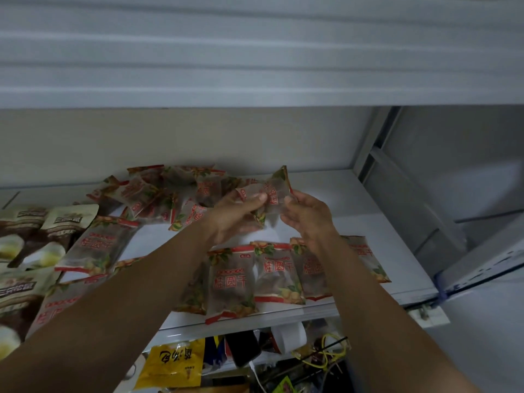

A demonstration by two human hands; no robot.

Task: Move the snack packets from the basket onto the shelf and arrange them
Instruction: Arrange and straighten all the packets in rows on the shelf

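Observation:
Both my hands hold one translucent snack packet (274, 194) with red lettering above the white shelf (377, 222). My left hand (238, 214) pinches its left side with the thumb on top. My right hand (307, 215) grips its right edge. A row of matching packets (278, 273) lies flat along the shelf's front edge, below my hands. A loose heap of the same packets (167, 191) sits at the back left. The basket is not in view.
Brown and cream packets (34, 236) fill the shelf's left end. Another shelf board (255, 52) hangs close overhead. A metal upright (371, 140) bounds the right side. Below the shelf are a yellow bag (175, 361), a dark phone and tangled wires.

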